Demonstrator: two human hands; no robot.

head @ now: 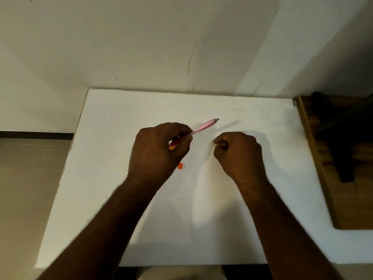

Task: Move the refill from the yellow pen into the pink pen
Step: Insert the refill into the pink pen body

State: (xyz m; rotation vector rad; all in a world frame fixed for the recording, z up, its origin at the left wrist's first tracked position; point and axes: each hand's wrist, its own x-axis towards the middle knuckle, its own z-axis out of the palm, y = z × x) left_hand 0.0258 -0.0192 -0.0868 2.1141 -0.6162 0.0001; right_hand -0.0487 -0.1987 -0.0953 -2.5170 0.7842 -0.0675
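Note:
My left hand [159, 150] is closed around the pink pen [201, 129], whose translucent barrel sticks out up and to the right, ending in a grey tip. A bit of yellow-orange [172, 147] shows under the same fingers; I cannot tell whether it is the yellow pen. My right hand [238, 152] is a loose fist just right of the pen, fingertips pinched together; whether something thin is between them cannot be told. A small orange piece [180, 166] lies on the white table [113, 122] below my left hand.
The white table runs up to a pale wall at the back. A wooden surface [327, 199] with a dark object on it adjoins the table's right edge. Floor lies beyond the left edge.

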